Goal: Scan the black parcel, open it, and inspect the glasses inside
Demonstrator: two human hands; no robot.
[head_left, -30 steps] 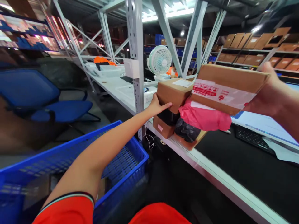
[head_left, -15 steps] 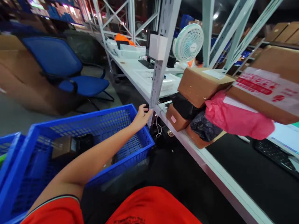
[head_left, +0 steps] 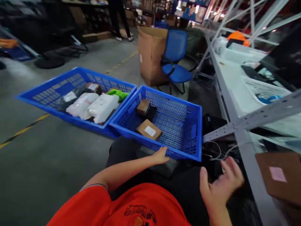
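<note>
My left hand (head_left: pixel 161 156) is at the near rim of a blue plastic crate (head_left: pixel 199 125), its fingers closed over the edge. Inside that crate lie a flat cardboard box with a white label (head_left: pixel 149 129), a smaller brown box (head_left: pixel 143 107) and a dark package (head_left: pixel 151 113). My right hand (head_left: pixel 222 185), slightly blurred, is raised between the crate and the grey metal frame. Its thumb and fingers are spread and nothing is in it.
Left of it, another blue crate (head_left: pixel 50 108) holds white parcels (head_left: pixel 103 106) and a green one. Behind stand a large carton (head_left: pixel 152 53) and a blue chair (head_left: pixel 176 47). A metal post (head_left: pixel 246 163), loose cables and a box (head_left: pixel 279 175) are at right. A person's legs show far back.
The view has swung left, bringing the second crate into sight. My left hand has gone from beside the metal post to the crate's near rim. My right hand has come into view.
</note>
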